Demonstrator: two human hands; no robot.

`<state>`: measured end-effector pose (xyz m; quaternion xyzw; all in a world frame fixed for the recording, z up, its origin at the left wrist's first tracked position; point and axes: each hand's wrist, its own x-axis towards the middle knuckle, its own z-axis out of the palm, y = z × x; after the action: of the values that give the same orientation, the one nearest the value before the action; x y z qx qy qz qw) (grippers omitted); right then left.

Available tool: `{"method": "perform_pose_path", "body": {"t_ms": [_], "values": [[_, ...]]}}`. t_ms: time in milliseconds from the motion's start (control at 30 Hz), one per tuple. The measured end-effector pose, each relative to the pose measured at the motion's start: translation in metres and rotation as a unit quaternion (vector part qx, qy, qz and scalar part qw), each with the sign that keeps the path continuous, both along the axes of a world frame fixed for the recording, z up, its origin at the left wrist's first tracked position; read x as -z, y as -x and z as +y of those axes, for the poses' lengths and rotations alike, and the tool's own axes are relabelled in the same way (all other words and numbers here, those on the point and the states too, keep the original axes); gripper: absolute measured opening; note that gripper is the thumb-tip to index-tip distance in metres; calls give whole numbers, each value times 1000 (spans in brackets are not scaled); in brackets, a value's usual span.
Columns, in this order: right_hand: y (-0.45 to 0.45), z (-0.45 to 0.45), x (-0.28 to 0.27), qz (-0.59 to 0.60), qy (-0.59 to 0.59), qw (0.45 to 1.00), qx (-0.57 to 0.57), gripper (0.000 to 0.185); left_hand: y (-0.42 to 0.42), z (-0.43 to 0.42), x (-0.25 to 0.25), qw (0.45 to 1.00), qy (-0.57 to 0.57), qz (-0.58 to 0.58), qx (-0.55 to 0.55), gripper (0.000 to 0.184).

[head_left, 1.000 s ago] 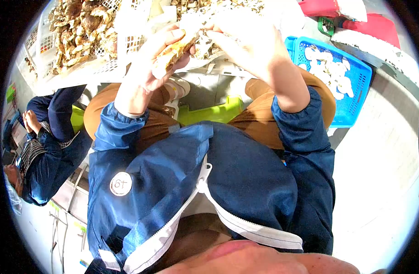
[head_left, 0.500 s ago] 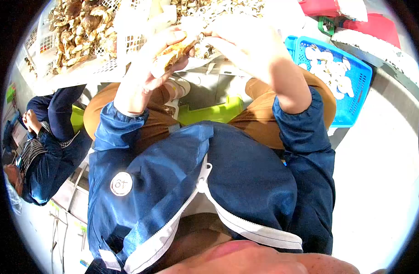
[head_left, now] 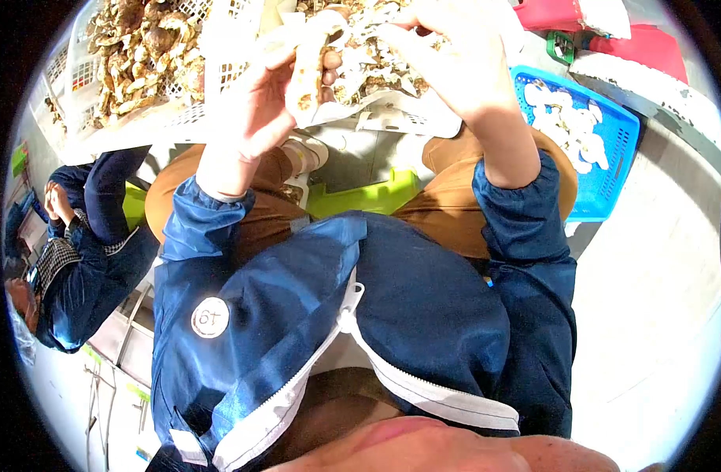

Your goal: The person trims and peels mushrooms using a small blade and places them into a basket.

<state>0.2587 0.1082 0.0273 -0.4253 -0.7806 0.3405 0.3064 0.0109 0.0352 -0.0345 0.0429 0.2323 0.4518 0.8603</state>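
My left hand (head_left: 267, 102) is wrapped round a long, pale mushroom (head_left: 307, 82), which stands nearly upright in the fingers over the near edge of a white crate. Its brown patches show along the stem, and glare washes out the upper end. To the right, my right hand (head_left: 459, 67) is held apart from the mushroom with its fingers curled; bright light hides what they hold, if anything. Below both hands, brown and white scraps (head_left: 384, 71) lie in the white crate (head_left: 403, 122).
Whole brown mushrooms (head_left: 152, 55) fill a white perforated crate (head_left: 132, 135) at left. A blue basket (head_left: 612, 185) with white pieces (head_left: 569, 126) stands at right. A green plastic piece (head_left: 368, 197) is between my knees. Another person (head_left: 85, 275) sits at left with hands together.
My left hand has turned the mushroom from slanted to nearly upright. My right hand has moved away from it, opening a gap between the hands. More of the scraps show.
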Motion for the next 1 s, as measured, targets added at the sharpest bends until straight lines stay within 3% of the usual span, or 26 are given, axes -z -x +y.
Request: {"method": "perform_pose_path", "body": {"t_ms": [33, 133, 167, 267, 300, 500, 600, 767, 900, 967, 1000], "values": [[1, 0, -1, -6, -13, 1000, -8, 17, -1, -2, -1, 999, 28, 45, -11, 44], [6, 5, 11, 40, -79, 994, -72, 16, -15, -1, -9, 994, 58, -89, 2, 41], [10, 3, 14, 52, -67, 992, -94, 14, -21, -3, -16, 996, 84, -15, -17, 39], [10, 1, 13, 85, -105, 981, -137, 6, -19, -4, -11, 986, 74, -149, 27, 42], [11, -1, 15, 100, -118, 979, -135, 6, -21, -2, -20, 990, 102, -97, 18, 46], [10, 1, 3, 34, -136, 978, -152, 5, -18, -3, -16, 989, 120, -76, 52, 50], [5, 1, 12, 57, -135, 976, -162, 6, -18, 0, -19, 988, 132, -54, 61, 44], [2, 1, 16, 53, -128, 977, -161, 8, -12, 0, -12, 988, 96, -43, 110, 52], [-2, -4, 8, 107, 140, 982, -71, 10, -3, 2, -8, 985, 85, -35, 149, 54], [-1, 4, -3, 163, 286, 944, 2, 5, 1, 3, -8, 984, 54, -26, 171, 54], [-2, 5, -3, 117, 226, 966, 49, 4, 1, 4, -10, 982, 38, -21, 182, 54]]}}
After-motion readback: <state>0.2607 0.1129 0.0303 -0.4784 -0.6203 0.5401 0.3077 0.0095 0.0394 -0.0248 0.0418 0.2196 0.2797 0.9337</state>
